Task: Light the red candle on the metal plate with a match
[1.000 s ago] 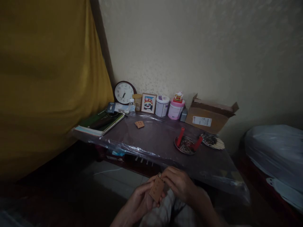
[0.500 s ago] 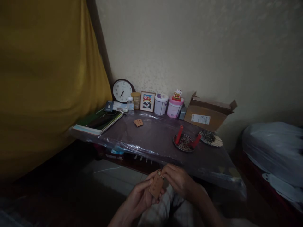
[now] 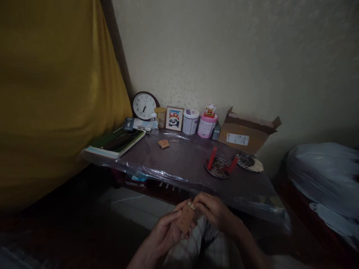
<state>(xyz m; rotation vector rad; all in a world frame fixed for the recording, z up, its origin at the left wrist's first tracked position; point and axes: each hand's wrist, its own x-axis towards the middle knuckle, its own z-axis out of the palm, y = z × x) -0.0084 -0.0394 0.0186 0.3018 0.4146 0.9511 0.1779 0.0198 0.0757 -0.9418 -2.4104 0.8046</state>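
My left hand (image 3: 166, 228) is closed around a small brown matchbox (image 3: 185, 221), which it keeps tilted above my lap. The box's upper end is pulled open, and pale matchsticks (image 3: 191, 205) show there. My right hand (image 3: 211, 210) is at that open end, with thumb and fingers pinched together against the matchsticks. Whatever lies between those fingertips is too small and dark to make out.
Ahead stands a plastic-covered table (image 3: 168, 164). On it are another brown matchbox or card (image 3: 163, 144), a metal plate (image 3: 217, 175) with two red candles (image 3: 212, 158), a plate of pale sticks (image 3: 254, 165), a cardboard box (image 3: 241, 130) and a book (image 3: 119, 144).
The matchbox's open end now shows more of its matchsticks. My right fingertips have shifted slightly up and away from the box's opening. The left hand still grips the box.
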